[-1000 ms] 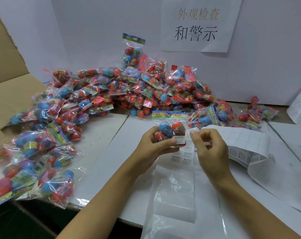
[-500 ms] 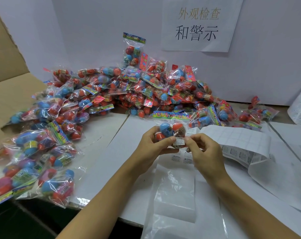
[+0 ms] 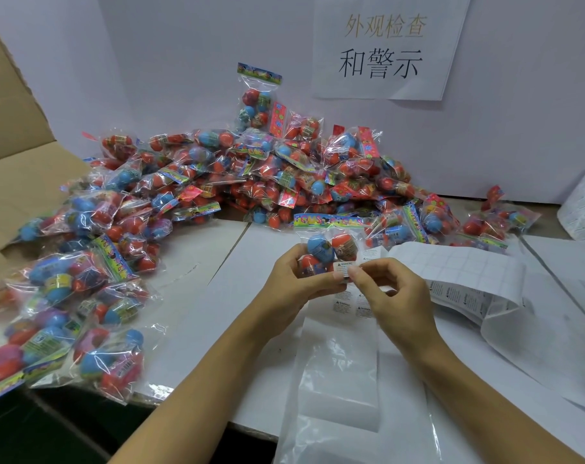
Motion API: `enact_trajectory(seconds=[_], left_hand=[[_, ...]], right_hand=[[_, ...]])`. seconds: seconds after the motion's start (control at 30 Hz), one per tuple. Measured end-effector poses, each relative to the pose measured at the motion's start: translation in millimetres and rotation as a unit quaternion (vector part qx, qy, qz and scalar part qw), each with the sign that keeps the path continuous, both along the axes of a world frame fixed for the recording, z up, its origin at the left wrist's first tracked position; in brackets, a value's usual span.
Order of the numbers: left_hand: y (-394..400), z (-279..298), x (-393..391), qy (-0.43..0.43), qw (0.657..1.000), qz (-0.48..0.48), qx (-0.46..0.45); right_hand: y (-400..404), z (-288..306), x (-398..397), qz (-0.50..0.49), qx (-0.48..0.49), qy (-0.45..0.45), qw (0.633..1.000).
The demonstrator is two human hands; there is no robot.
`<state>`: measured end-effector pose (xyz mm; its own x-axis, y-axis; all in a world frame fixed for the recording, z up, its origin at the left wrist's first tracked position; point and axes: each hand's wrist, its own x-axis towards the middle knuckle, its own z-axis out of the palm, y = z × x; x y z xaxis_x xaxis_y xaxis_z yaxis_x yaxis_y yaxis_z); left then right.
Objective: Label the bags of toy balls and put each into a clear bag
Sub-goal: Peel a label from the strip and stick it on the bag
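I have one bag of toy balls [image 3: 328, 251] held up over the tabletop [image 3: 251, 262], my left hand [image 3: 296, 279] curled round it in a firm grip. My right hand [image 3: 390, 289] pinches a white warning label [image 3: 344, 267] against the bag's front, so I judge the sticking is nearly done. The clear bag [image 3: 338, 370] lies flat just below, not yet filled. Beside it trails the label sheet [image 3: 462, 272]. A big pile of bagged balls [image 3: 251, 182] behind suggests most work remains.
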<state>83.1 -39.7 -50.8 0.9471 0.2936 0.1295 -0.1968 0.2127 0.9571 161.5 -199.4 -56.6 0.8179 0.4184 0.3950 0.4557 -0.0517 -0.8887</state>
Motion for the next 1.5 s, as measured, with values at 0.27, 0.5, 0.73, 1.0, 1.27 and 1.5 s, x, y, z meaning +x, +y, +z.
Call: enact_trajectory(seconds=[0.27, 0.5, 0.73, 1.0, 1.27, 1.5], left_hand=[[2.2, -2.6, 1.1, -0.002, 1.000, 0.003, -0.008], [1.9, -1.6, 1.0, 0.004, 1.000, 0.009, -0.007], [0.1, -1.5, 1.1, 0.010, 1.000, 0.012, -0.003], [-1.1, -2.1, 0.0, 0.005, 1.000, -0.002, -0.006], [-0.1, -1.0, -0.4, 0.005, 1.000, -0.006, -0.023], [-0.6, -0.1, -2.4, 0.013, 0.999, -0.029, -0.025]], right_hand=[[-0.5, -0.1, -0.2, 0.000, 0.000, 0.002, 1.000], [0.7, -2.2, 1.3, 0.002, -0.004, -0.008, 1.000], [0.8, -1.1, 0.1, 0.003, 0.005, -0.003, 1.000], [2.0, 0.1, 0.0, -0.016, -0.005, -0.005, 1.000], [0.9, -0.2, -0.3, 0.036, 0.002, 0.029, 0.999], [0.8, 1.0, 3.9, 0.047, 0.001, 0.059, 0.997]])
